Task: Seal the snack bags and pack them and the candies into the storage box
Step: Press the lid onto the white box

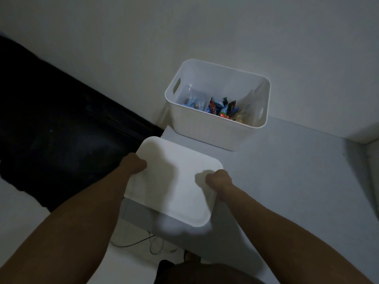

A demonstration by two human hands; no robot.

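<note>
Lid held ahead of the open storage box, before capping.

The storage box, already holding snack bags and candies, was set at the table's far corner against the wall. The lid was held level nearer the body, its long axis angled toward the box, gripped at opposite edges by the curled fingers of the left hand and right hand, both about equally near.
</note>
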